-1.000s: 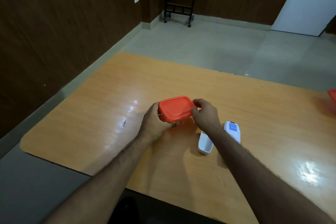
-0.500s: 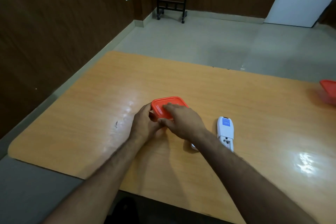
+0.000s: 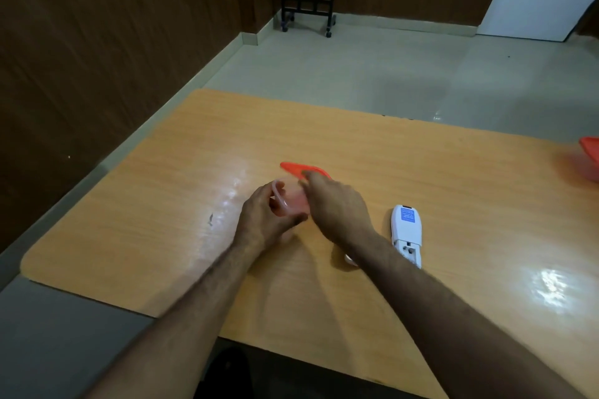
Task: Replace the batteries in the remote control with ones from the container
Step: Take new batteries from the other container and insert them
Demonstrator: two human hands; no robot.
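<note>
A small clear container (image 3: 287, 199) stands on the wooden table (image 3: 162, 204), gripped by my left hand (image 3: 264, 215). My right hand (image 3: 337, 206) holds its orange lid (image 3: 299, 169), lifted off and tilted up behind the container. What lies inside the container is hidden by my hands. The white remote control (image 3: 406, 233) lies face down to the right, with its battery compartment uncovered. A sliver of its white battery cover (image 3: 349, 259) shows under my right wrist.
A second orange-lidded container (image 3: 590, 160) sits at the table's far right edge. A dark wall runs along the left. A black wheeled stand (image 3: 306, 6) is on the floor far beyond the table.
My right hand moved from the lid's right edge across its top, then peeled the lid up off the container. The left hand kept hold of the container.
</note>
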